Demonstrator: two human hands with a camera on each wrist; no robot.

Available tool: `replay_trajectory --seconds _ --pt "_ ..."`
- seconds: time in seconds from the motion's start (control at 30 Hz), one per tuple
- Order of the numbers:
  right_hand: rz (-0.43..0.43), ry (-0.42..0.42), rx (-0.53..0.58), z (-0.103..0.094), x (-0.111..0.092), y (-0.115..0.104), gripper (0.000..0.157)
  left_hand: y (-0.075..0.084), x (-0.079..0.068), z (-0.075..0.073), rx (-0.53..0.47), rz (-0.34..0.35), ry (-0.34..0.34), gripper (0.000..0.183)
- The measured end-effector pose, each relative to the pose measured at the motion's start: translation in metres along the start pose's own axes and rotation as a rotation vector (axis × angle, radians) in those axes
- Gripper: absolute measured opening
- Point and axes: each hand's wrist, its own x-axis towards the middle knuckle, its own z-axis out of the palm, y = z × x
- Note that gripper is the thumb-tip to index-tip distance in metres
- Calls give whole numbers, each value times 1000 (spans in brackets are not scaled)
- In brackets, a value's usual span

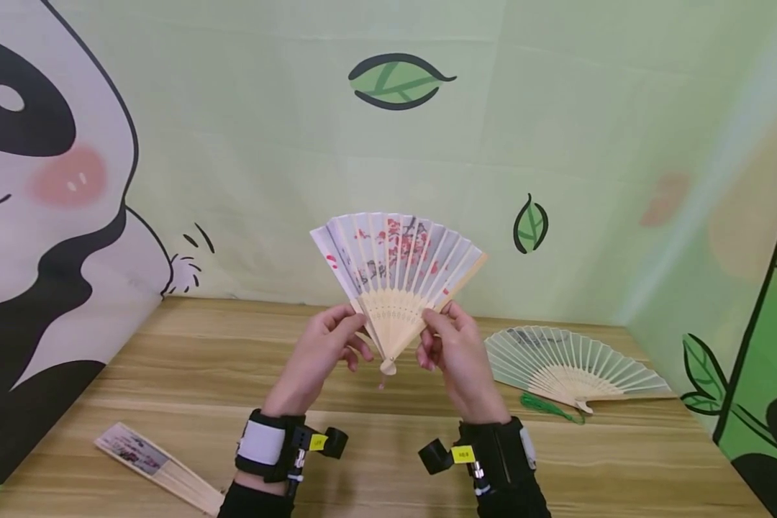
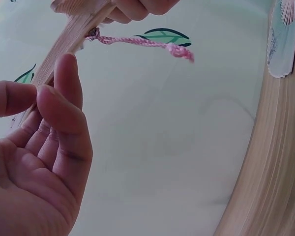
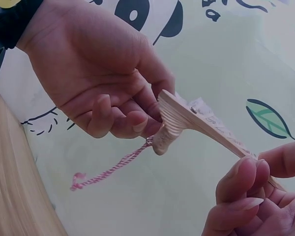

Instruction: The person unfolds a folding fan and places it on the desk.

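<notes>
Spread partway and upright above the table is a folding fan, pale lilac with red blossoms and bare wooden ribs. My left hand pinches its left outer rib between thumb and fingers. The right outer rib is pinched by my right hand. Between the hands, the fan's pivot end points down. From it hangs a short twisted pink cord, which also shows in the right wrist view. The ribs' stacked ends appear side-on there, with the left hand behind them.
On the wooden table, an open pale green fan with a green tassel lies at the right. A folded fan with a printed panel lies front left, partly behind the left sleeve. A green printed backdrop stands behind.
</notes>
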Motion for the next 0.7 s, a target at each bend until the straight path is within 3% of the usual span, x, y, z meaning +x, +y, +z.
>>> replay_trajectory --seconds 0.33,0.7 --pt "-16 69 18 3 2 0 16 1 0 -1 -8 8 22 28" --pt "-33 89 25 2 2 1 13 0 0 -3 -10 16 38 28"
